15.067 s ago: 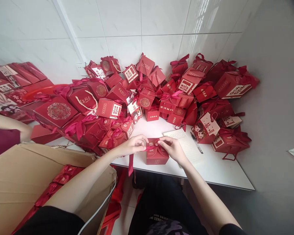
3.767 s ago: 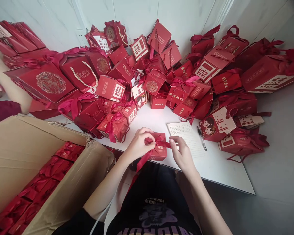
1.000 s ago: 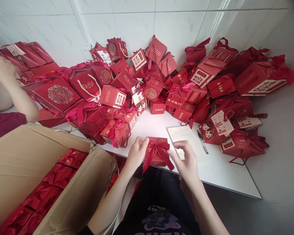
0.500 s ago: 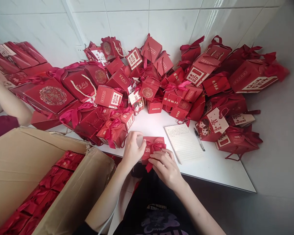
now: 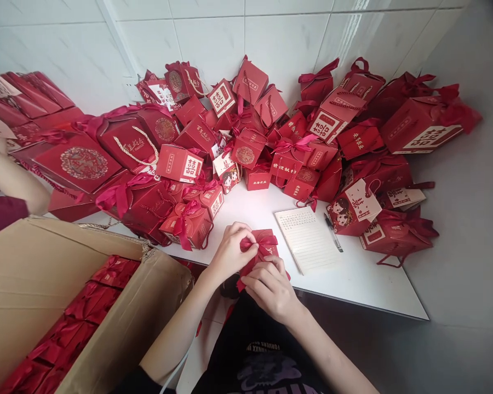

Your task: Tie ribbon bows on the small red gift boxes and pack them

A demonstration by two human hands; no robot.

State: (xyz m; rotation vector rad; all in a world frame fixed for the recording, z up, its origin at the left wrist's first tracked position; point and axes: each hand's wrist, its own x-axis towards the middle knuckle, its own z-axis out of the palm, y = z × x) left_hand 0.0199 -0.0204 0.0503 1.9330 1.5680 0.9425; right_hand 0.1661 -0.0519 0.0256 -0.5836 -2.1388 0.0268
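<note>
A small red gift box (image 5: 267, 233) with gold lettering lies at the table's front edge, tied with a red ribbon (image 5: 266, 241) in a bow. My left hand (image 5: 233, 253) pinches the bow's left loop between thumb and fingers. Lower on the box rests my right hand (image 5: 270, 285), its fingers bent over the ribbon's lower part. One ribbon tail hangs by the right fingertips. My right fingers cover part of the box's front, and their exact grip is partly hidden.
Many red gift boxes (image 5: 248, 148) are piled along the tiled wall. A lined notepad (image 5: 312, 246) and a black pen (image 5: 333, 232) lie to the right. An open cardboard box (image 5: 119, 323) holding red boxes stands at left. Another person's arm (image 5: 18, 178) reaches in at far left.
My left hand has moved right, from beside the box onto the bow, and now pinches its loop. The box has turned slightly. My right hand has shifted a little lower and left.
</note>
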